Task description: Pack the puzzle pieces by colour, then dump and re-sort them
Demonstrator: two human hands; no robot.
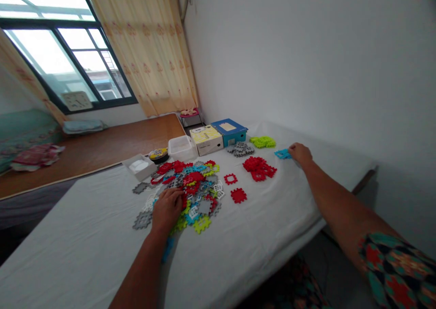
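Note:
A mixed pile of interlocking plastic tiles in red, grey, blue, lime and white lies on the white-covered table. My left hand rests at the pile's near left side, fingers bent together beside red tiles; what they hold, if anything, is hidden. Far to the right, my right hand is closed at the edge of a blue tile lying on the cloth. Sorted heaps stand nearby: red tiles, grey tiles and lime tiles. Two single red tiles lie between the pile and the red heap.
Behind the pile stand a white box, a round black-and-yellow tin, a clear plastic tub, a yellow-white box and a blue box. A wall runs along the table's far right side.

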